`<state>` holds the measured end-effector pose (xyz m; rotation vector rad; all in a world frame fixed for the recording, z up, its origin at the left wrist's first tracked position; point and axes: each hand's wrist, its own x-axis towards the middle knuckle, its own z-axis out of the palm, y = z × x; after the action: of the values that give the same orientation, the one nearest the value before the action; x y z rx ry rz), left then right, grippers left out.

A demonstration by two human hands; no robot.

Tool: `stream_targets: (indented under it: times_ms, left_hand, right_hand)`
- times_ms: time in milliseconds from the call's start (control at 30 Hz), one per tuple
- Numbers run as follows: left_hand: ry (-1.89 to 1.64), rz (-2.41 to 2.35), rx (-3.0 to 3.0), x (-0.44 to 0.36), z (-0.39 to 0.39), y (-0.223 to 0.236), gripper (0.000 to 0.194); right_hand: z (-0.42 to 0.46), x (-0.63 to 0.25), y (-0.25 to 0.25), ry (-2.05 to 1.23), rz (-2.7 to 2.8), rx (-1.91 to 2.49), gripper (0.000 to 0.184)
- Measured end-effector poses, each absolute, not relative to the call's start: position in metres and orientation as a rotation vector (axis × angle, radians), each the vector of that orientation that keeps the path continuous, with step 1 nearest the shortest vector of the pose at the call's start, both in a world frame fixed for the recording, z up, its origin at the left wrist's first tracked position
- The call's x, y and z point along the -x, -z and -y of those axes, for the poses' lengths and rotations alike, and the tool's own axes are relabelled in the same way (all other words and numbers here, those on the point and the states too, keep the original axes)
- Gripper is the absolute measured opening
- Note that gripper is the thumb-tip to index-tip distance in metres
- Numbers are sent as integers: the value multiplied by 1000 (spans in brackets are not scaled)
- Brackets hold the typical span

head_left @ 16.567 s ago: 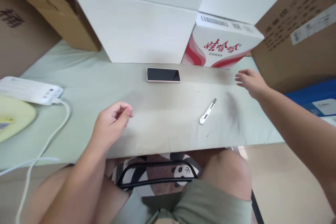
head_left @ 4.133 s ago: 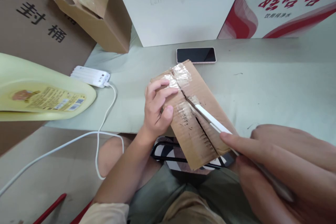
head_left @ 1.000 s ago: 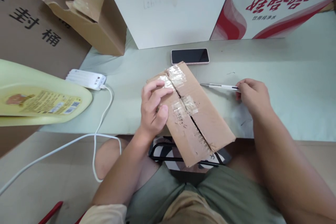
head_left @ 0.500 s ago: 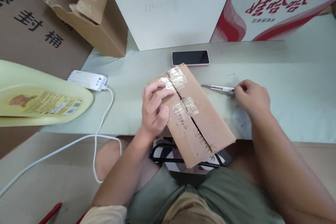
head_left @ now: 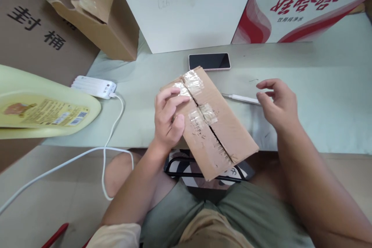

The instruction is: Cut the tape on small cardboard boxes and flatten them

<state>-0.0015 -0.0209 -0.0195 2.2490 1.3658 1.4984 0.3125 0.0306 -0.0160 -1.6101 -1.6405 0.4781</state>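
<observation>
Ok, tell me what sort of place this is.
Probably a room at home, or a small storage corner: there's a cloth-covered table with a phone and a charging power bank on it, and several cardboard boxes, including a torn open one, stand around.

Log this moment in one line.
left hand: resting on taped cardboard box | right hand: open by utility knife, contact unclear | seam: partly gaping | phone: beyond box
</observation>
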Motion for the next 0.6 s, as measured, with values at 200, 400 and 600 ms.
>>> stream_targets:
  times_ms: [200,400,600]
  left_hand:
    - [-1531,-1433,-2203,6,19,21,38]
    - [-1558,-1471,-2176,4,19,21,37]
    - [-1574,-1474,-2220,-2,17,22,37]
  right_hand:
    - [-4,-300,2,-835,1847,900,29]
    - [12,-290,-20,-1074,1962,647,57]
    - [11,-285,-27,-1009,2126,649,65]
